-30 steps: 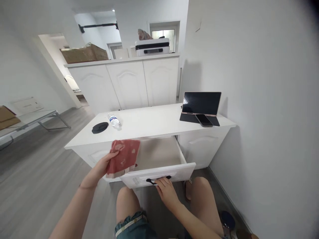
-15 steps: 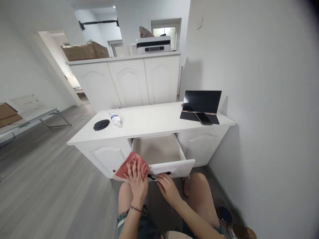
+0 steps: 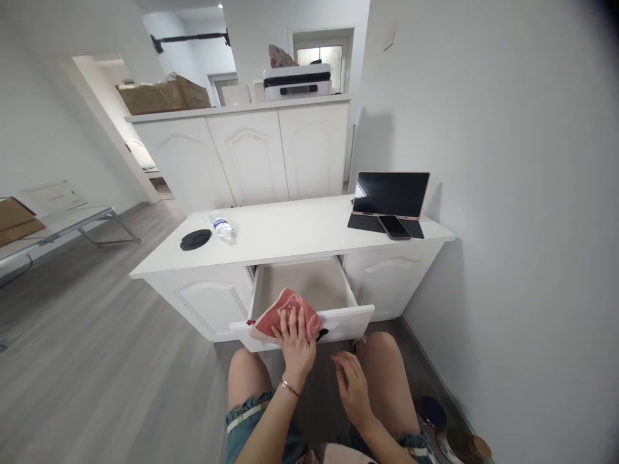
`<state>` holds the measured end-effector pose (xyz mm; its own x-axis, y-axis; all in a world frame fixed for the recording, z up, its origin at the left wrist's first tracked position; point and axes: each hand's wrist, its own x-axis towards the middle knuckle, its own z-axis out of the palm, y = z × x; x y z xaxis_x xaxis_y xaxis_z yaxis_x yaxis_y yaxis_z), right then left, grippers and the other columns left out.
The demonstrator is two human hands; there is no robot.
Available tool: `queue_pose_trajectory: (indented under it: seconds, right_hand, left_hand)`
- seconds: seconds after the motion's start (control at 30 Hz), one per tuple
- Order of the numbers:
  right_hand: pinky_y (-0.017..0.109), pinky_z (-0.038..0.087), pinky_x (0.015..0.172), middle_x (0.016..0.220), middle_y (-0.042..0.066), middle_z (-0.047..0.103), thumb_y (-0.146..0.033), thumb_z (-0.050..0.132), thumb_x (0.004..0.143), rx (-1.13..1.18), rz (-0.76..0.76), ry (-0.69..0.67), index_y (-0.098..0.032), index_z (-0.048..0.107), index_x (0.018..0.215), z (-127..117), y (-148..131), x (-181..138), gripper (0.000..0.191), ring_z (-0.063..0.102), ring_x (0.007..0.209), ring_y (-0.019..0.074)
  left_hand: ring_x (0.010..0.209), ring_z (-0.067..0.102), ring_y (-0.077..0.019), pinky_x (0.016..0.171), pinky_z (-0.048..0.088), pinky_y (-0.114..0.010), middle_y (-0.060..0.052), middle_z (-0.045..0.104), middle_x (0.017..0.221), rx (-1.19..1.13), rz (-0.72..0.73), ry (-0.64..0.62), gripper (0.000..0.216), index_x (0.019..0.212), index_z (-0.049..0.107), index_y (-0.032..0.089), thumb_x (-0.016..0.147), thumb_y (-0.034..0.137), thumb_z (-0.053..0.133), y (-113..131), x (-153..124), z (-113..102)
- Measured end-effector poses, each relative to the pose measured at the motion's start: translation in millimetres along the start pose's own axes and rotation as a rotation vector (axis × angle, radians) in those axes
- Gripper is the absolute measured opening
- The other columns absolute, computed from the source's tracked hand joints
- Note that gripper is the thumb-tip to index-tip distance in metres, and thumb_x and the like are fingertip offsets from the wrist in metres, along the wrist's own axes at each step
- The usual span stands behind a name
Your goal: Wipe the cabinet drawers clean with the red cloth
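My left hand (image 3: 294,337) presses a red patterned cloth (image 3: 285,314) flat against the front panel of an open white drawer (image 3: 355,316), its fingers stretched out over the fabric. The cloth covers most of the drawer's black handle (image 3: 322,333). My right hand (image 3: 352,382) hangs free above my right knee, away from the drawer, fingers loosely apart and holding nothing. The drawer's inside looks bare. I am crouched in front of the low white cabinet (image 3: 290,235).
On the cabinet top lie a black round lid (image 3: 195,239), a water bottle (image 3: 222,227) on its side, a tablet (image 3: 391,194) propped on its case and a phone (image 3: 394,227). A white wall stands close on the right. Jars (image 3: 452,435) sit by my right foot.
My left hand slid the cloth rightward along the drawer front, over the handle. My right hand let go of the handle and drew back toward my knee.
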<state>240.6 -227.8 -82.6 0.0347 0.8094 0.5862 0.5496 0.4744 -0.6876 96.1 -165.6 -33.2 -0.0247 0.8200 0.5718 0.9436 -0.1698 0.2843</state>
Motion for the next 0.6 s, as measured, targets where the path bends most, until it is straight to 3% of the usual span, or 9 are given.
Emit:
queue_pose_trajectory:
  seconds: [0.17, 0.3, 0.6]
  right_hand:
    - [0.035, 0.052, 0.078, 0.093, 0.007, 0.063, -0.019, 0.041, 0.092, -0.001, 0.083, 0.078, -0.021, 0.060, 0.098, -18.4, 6.8, -3.3, 0.020, 0.059, 0.090, 0.0188]
    - [0.035, 0.051, 0.076, 0.092, 0.008, 0.063, -0.023, 0.040, 0.092, -0.018, 0.134, 0.131, -0.020, 0.060, 0.096, -32.0, 14.6, -1.8, 0.020, 0.060, 0.089, 0.0199]
    - [0.040, 0.050, 0.081, 0.095, 0.009, 0.064, -0.035, 0.040, 0.092, -0.122, 0.218, 0.286, -0.019, 0.057, 0.099, -58.0, 29.4, 5.2, 0.024, 0.060, 0.092, 0.0218]
  left_hand:
    - [0.139, 0.014, -0.0336, 0.109, 0.004, -0.062, -0.009, 0.036, 0.147, -0.040, 0.084, -0.099, 0.059, 0.144, 0.030, 0.022, 0.086, 0.026, 0.042, 32.4, -0.4, 9.1]
    - [0.139, 0.015, -0.0326, 0.107, 0.016, -0.060, -0.006, 0.028, 0.151, -0.069, 0.196, -0.190, 0.059, 0.145, 0.024, 0.027, 0.088, 0.027, 0.040, 52.1, -2.2, 16.5]
    - [0.137, 0.025, -0.0258, 0.104, 0.028, -0.045, -0.001, 0.032, 0.149, -0.147, 0.455, -0.338, 0.058, 0.144, 0.021, 0.033, 0.090, 0.039, 0.041, 72.8, -0.9, 29.9]
